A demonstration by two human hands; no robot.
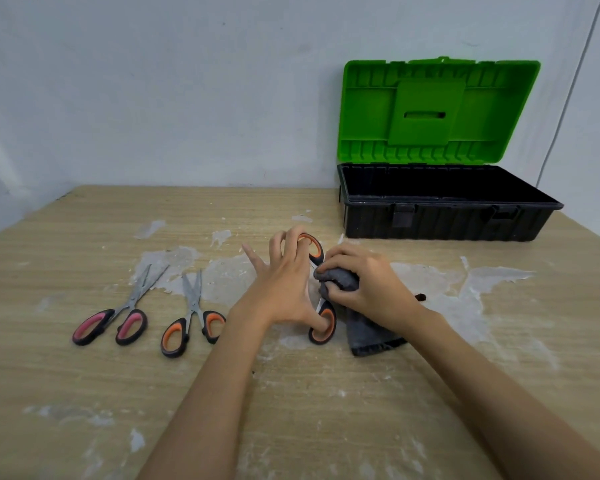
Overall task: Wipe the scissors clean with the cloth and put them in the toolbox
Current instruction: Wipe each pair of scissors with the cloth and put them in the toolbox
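My left hand (288, 285) holds a pair of orange-handled scissors (323, 323), with my thumb in the near loop and fingers in the far loop, the handles spread wide apart. My right hand (361, 278) grips a grey cloth (364, 327) bunched around the scissors' blades, which are hidden under it. Two more pairs lie on the table to the left: pink-handled scissors (118, 317) and orange-handled scissors (193, 320), both slightly open with blades pointing away. The toolbox (447, 220), black with an upright green lid (437, 112), stands open at the back right.
The wooden table (84, 393) carries white smears and worn patches around the hands. A pale wall runs behind the table. A small dark object (420, 297) lies just right of my right wrist. The toolbox's inside looks dark, with nothing showing.
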